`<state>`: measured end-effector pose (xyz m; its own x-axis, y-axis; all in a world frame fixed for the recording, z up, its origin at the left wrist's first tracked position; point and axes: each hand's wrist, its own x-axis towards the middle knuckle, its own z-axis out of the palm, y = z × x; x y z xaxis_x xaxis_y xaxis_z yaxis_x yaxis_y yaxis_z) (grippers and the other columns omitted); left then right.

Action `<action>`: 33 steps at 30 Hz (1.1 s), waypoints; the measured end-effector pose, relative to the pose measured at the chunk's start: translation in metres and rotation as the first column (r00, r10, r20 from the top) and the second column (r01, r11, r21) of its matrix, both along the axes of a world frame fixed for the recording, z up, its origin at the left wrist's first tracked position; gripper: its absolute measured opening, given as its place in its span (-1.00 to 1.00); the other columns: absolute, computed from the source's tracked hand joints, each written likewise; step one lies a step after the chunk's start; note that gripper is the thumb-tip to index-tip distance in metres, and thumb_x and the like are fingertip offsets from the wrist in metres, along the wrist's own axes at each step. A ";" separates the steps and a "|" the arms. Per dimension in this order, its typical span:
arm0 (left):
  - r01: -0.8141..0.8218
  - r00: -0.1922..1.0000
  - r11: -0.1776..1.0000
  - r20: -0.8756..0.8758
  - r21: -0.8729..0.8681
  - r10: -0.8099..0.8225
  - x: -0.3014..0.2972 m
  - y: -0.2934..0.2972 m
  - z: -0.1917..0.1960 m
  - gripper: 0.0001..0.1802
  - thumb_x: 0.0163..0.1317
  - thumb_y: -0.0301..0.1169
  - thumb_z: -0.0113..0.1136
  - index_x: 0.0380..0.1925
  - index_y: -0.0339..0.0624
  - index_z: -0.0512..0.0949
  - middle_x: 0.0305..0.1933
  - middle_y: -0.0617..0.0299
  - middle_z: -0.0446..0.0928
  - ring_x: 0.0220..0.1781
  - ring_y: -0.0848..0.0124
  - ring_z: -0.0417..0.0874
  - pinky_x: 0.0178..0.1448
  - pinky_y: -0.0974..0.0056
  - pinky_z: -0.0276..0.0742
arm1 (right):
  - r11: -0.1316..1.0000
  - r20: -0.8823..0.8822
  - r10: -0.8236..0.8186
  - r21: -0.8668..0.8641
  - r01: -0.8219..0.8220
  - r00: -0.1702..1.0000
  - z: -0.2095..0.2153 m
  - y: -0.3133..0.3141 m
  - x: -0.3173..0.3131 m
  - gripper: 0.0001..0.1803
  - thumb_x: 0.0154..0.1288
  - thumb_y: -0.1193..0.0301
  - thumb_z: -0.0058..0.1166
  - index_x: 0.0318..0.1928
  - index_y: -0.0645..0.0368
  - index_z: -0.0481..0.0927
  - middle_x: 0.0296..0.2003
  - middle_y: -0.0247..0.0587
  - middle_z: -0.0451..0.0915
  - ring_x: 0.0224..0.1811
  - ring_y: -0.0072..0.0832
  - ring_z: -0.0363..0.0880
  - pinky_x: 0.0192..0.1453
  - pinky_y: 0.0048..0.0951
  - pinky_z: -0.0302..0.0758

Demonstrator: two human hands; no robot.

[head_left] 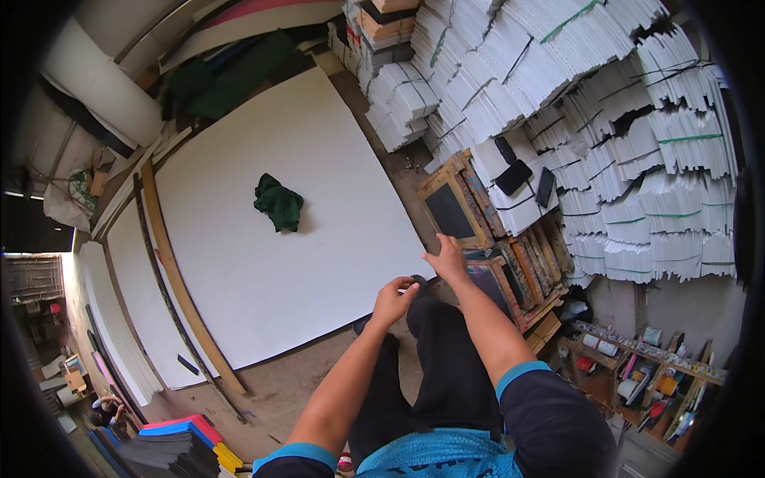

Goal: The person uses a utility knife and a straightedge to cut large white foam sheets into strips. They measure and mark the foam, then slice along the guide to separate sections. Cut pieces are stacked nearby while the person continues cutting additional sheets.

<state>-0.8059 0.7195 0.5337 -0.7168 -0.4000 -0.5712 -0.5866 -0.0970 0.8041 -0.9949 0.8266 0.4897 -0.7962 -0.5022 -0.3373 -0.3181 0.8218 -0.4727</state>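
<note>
My left hand [393, 300] is closed, its fingers curled by the near right corner of a large white sheet [335, 215]. At its fingertips shows a small dark round object [420, 281]; its kind is too small to make out. My right hand [449, 260] is just to the right, over the sheet's right edge, thumb and forefinger apart with nothing visible between them. A crumpled dark green cloth [279, 203] lies on the sheet, well beyond both hands.
Wooden framed screens [454, 209] stand close to my right hand. Tied stacks of white sheets [510, 72] rise behind them, with phones [545, 187] on a lower stack. A long wooden strip [187, 279] borders the left side. Coloured sheets [187, 430] lie near left; cluttered shelves [637, 366] stand near right.
</note>
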 end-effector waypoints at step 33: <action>0.157 0.984 0.988 0.082 0.010 -0.157 -0.168 0.064 -0.160 -0.50 0.44 -0.04 0.28 0.06 -0.29 0.70 -0.06 -0.10 0.77 0.04 0.03 0.80 0.16 0.07 0.65 | 0.942 -0.389 -0.053 0.287 0.176 0.920 -0.178 0.028 -0.199 -0.02 0.04 0.21 0.51 0.43 0.11 0.25 0.22 -0.08 0.44 0.34 -0.09 0.40 0.44 0.05 0.34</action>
